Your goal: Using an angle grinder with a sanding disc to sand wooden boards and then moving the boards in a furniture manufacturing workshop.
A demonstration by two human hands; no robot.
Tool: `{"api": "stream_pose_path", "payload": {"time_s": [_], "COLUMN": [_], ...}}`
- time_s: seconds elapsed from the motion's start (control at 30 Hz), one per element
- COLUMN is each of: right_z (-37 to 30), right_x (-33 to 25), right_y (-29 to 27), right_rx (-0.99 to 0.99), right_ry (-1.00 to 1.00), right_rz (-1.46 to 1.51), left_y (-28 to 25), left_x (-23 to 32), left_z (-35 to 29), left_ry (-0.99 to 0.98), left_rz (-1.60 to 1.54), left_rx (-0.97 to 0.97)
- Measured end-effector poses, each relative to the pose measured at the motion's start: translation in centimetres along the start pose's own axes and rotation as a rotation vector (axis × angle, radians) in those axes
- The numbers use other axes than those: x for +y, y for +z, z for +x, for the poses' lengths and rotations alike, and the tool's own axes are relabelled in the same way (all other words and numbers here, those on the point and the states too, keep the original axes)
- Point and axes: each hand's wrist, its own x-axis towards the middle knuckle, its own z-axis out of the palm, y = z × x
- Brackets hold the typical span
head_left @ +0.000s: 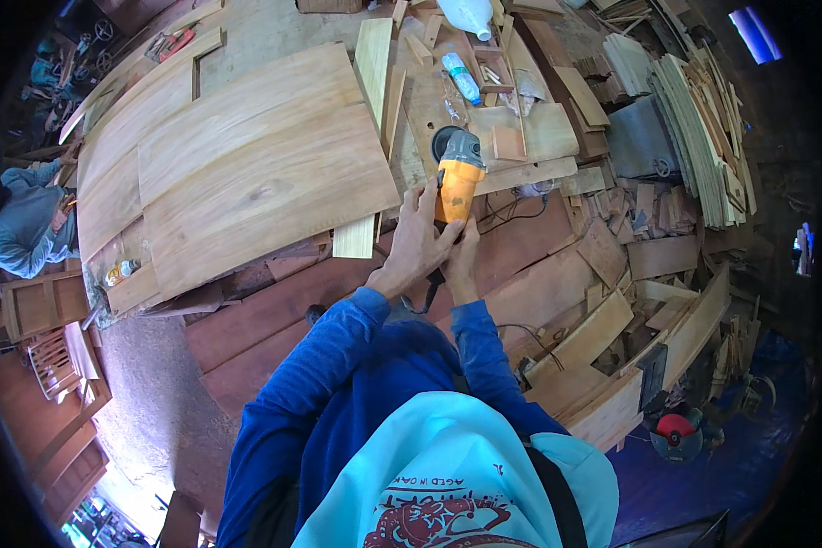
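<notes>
An angle grinder with a yellow body and a dark grey head is in front of me, pointing away over the near edge of the workbench. Its round black disc shows at the head's left side; whether the disc touches wood cannot be made out. My left hand is closed along the left side of the body, fingers stretched forward and thumb across the rear. Round the tail end wraps my right hand, its fingers partly hidden. A dark cord hangs below my hands.
Large wooden panels cover the bench to the left. Beyond the grinder lie a plastic bottle, a white jug and wood offcuts. Planks stand stacked at right. Another person works at far left.
</notes>
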Motion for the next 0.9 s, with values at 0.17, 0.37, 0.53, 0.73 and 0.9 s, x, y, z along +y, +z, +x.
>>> {"api": "stream_pose_path", "payload": {"time_s": [0.17,0.37,0.53,0.73,0.9], "right_z": [-1.2,-0.5,0.2,1.9,1.6], "right_x": [-2.2,-0.3,-2.0,0.5,-0.6], "right_y": [0.3,-1.5,-1.5,-3.7,-3.9], "right_rx": [-0.028,0.011,-0.241,-0.392,-0.508], "right_ry": [-0.218,-0.122,0.279,0.325,0.423], "right_rz": [-0.459,-0.436,0.273,0.409,0.502], "left_y": [-0.3,-0.8,0.8,1.9,3.6], "left_x": [-0.3,-1.8,-4.2,-4.6,-6.8], "left_z": [-0.3,-0.8,-5.5,-3.7,-4.1], "left_ry": [0.129,0.147,-0.3,-0.409,-0.4], "left_rz": [0.141,0.11,-0.242,-0.658,-0.492], "left_rx": [0.025,-0.145,-0.203,-0.311,-0.39]}}
